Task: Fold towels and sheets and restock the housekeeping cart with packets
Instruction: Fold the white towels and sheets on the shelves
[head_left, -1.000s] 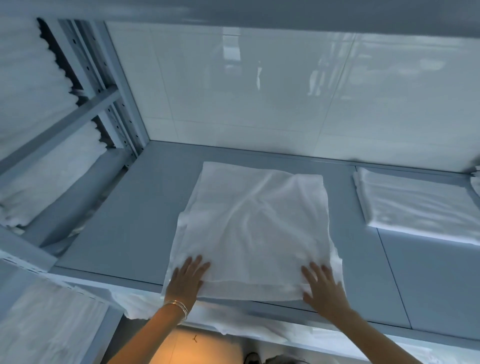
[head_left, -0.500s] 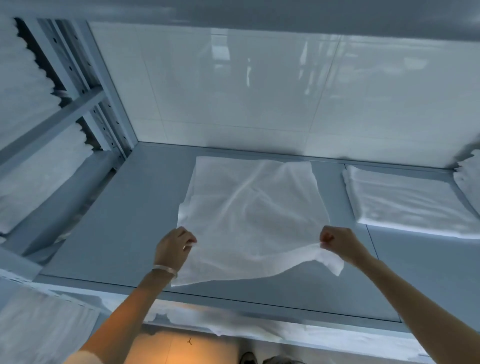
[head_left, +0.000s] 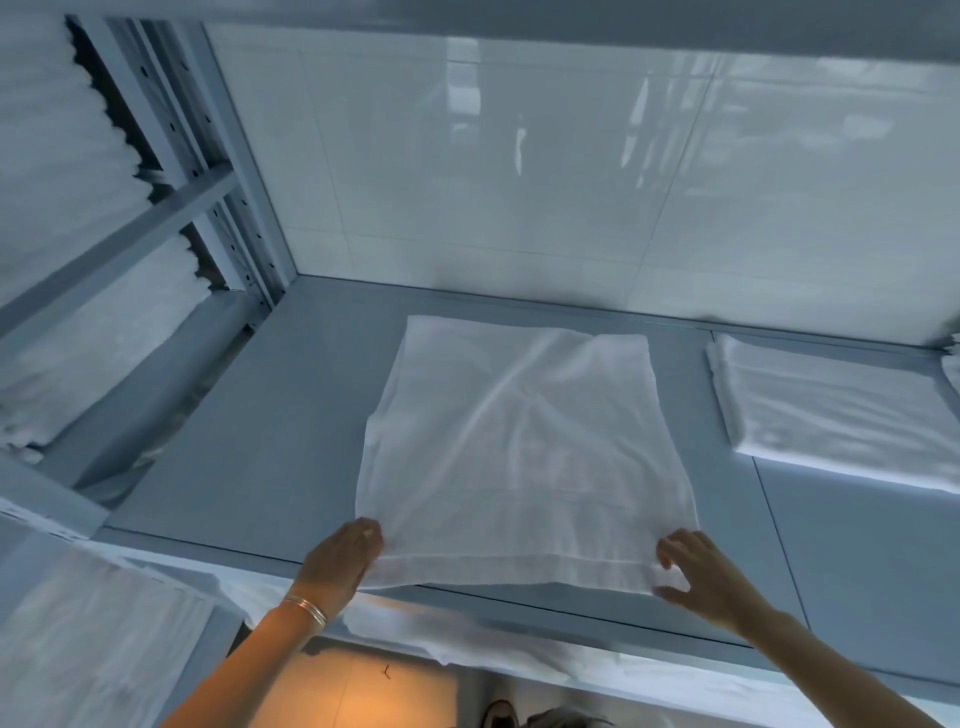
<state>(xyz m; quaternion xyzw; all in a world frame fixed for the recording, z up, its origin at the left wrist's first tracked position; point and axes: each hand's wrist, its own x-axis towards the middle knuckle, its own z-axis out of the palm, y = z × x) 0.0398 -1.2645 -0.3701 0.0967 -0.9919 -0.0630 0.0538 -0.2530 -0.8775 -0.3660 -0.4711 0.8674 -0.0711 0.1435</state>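
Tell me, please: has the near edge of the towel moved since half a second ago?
Yes. The towel edge, then lifted back from the shelf front lip, now lies down at that lip.

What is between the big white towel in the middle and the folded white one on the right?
Only bare grey shelf lies between the middle towel and the folded towel, as the head view shows.
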